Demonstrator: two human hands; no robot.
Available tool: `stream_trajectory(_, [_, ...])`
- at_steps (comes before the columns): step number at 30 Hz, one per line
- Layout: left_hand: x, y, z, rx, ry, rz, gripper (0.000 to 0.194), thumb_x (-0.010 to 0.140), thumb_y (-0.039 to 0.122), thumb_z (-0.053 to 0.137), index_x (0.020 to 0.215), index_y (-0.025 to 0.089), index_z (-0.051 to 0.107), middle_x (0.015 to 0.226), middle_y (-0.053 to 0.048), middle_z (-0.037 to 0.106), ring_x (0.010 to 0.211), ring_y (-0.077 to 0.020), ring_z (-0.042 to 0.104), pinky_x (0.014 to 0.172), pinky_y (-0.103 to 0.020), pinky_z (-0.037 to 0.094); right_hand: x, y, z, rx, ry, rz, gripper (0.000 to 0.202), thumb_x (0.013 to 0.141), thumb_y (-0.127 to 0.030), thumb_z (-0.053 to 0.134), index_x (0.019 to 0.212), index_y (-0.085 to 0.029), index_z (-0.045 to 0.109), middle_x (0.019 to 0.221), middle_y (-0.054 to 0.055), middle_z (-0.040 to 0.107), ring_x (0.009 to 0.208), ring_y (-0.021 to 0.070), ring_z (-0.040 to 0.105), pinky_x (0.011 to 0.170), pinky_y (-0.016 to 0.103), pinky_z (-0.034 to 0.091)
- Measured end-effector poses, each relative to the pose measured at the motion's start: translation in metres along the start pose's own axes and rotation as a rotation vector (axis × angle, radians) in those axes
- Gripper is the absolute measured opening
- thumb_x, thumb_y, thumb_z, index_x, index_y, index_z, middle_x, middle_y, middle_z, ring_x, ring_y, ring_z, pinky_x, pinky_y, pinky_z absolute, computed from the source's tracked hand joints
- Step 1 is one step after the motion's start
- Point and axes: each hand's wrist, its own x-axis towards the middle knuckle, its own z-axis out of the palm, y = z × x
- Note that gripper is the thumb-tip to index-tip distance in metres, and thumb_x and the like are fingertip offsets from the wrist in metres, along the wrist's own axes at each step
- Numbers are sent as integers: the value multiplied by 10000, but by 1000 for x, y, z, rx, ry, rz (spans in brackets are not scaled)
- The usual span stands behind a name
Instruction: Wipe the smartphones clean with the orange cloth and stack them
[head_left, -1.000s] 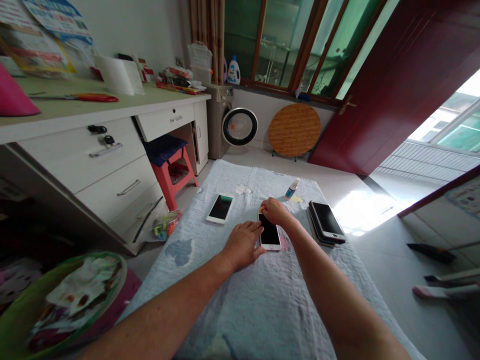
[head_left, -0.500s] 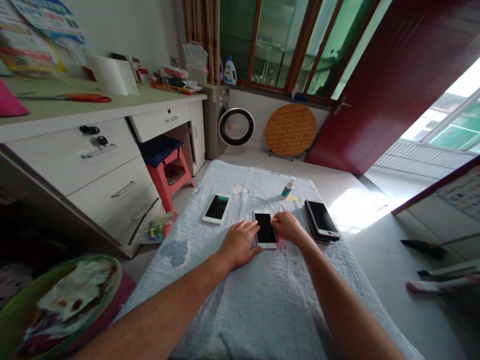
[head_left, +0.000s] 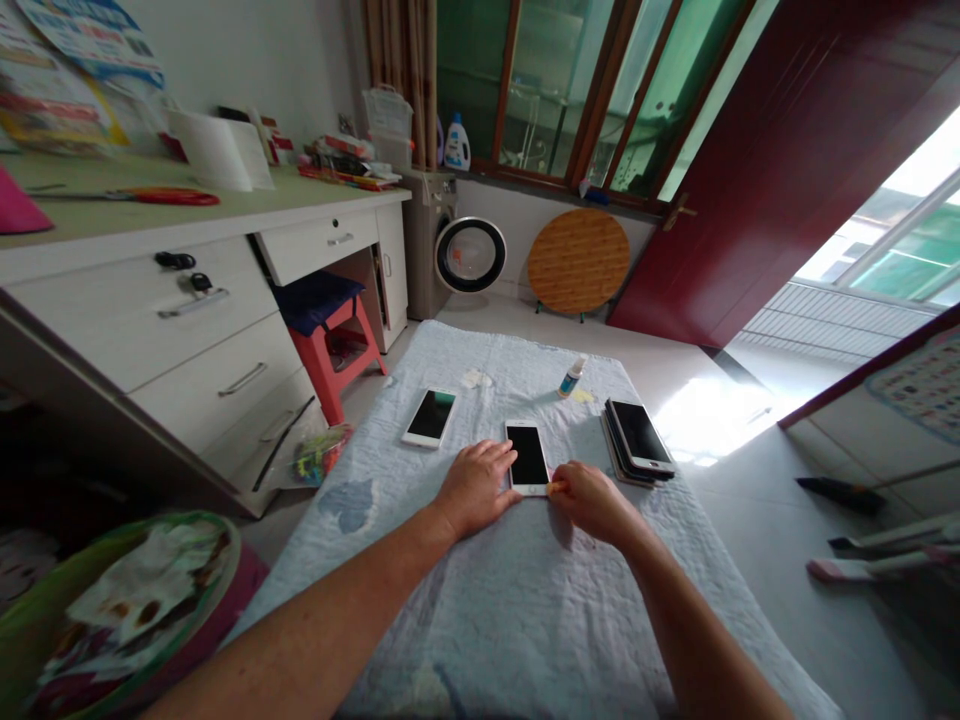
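A white smartphone (head_left: 529, 458) with a dark screen lies face up on the pale blue quilted cloth (head_left: 510, 620). My left hand (head_left: 474, 488) rests flat at its left edge, fingertips touching that side and the thumb stretched by the lower left corner. At the lower right corner, my right hand (head_left: 589, 497) pinches a small orange piece (head_left: 557, 487) against the phone's edge; most of it is hidden by the fingers. A second white smartphone (head_left: 430, 417) lies to the left. On the right is a stack of smartphones (head_left: 637, 440). A small spray bottle (head_left: 571, 377) stands behind.
A waste basket (head_left: 240, 575) filled with rubbish stands at the lower left. Beyond it are a desk with drawers (head_left: 150, 340) and a red stool (head_left: 345, 345). A washing machine (head_left: 427, 240) with its door open and a round wooden tabletop (head_left: 579, 260) are at the back.
My right hand has slid down the phone's right edge toward me, from near the top to the lower corner, with the orange piece. My left hand stays in place.
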Motion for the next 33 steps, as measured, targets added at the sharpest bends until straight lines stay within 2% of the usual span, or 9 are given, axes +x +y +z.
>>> stream_trajectory(3, [0,-1,0,-7,-3,-3,582,815,444,649,1316,166,544,1439,-115,488,1322,-296,432,1089,-449,355,-5,-2,-7,88,-17,-48,159,800,-135,504,784,-165,659,795,35,635,725,129,557,650,222,327])
stream_trajectory(7, [0,-2,-2,-28,-8,-4,587,812,451,640,1316,165,547,1438,-113,489,1321,-302,432,1094,-454,346,-4,-7,-4,184,58,-90,191,781,-89,521,891,-175,652,868,27,617,770,127,557,699,209,357])
stream_trajectory(13, [0,-4,-3,-46,-27,11,599,787,386,635,1331,157,531,1450,-112,473,1330,-298,421,1109,-446,334,8,-21,11,194,69,-152,174,803,-70,505,813,-166,650,830,24,569,760,126,522,702,217,349])
stream_trajectory(21, [-1,-4,-4,-61,-23,20,568,806,387,628,1310,139,544,1435,-123,490,1319,-291,439,1102,-431,349,21,-41,21,226,105,-270,158,808,-59,537,745,-157,644,823,23,547,780,129,501,705,221,346])
stream_trajectory(25, [0,-8,-1,-78,9,19,535,833,431,616,1299,176,559,1433,-100,497,1313,-281,445,1093,-430,357,20,-37,18,232,72,-281,154,808,-72,558,764,-164,674,836,28,562,785,129,519,717,223,359])
stream_trajectory(29, [1,-9,0,-92,1,10,569,836,506,607,1299,178,563,1429,-103,501,1315,-288,441,1095,-440,350,14,-27,8,232,-14,-281,148,817,-109,574,809,-176,706,835,27,580,757,120,537,698,215,366])
stream_trajectory(33, [1,-8,-3,-96,-23,1,594,787,431,677,1310,178,556,1434,-105,495,1318,-291,439,1097,-439,350,16,-16,-1,220,-35,-241,167,807,-104,574,824,-184,719,818,23,602,752,118,552,701,209,369])
